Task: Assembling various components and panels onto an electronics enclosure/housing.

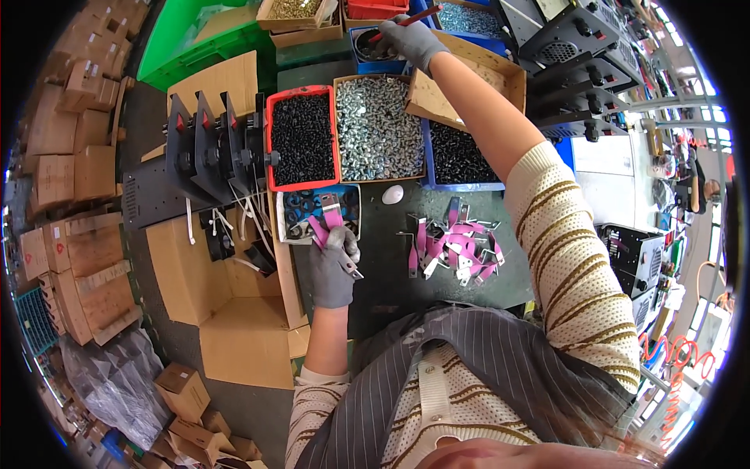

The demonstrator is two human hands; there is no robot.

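Observation:
My left hand (334,266), in a grey glove, is closed around a few metal brackets with pink covering (331,211), in front of a tray of black rings (300,209). My right hand (412,42), gloved too, reaches to the far side of the bench. Its fingers are closed on a slim red stick-shaped tool (426,14), over a small blue bin (377,66) with something dark and round inside. The tool's working end is not clear. A loose heap of pink-covered metal brackets (461,248) lies on the dark bench at the right.
Between the hands stand a red bin of black screws (301,139), a box of silver fasteners (380,129) and a blue bin of black screws (461,156). A cardboard tray (500,74) leans over them. Black metal housings (207,141) stand left; others (578,55) are stacked right. A white egg-shaped item (392,195) sits mid-bench.

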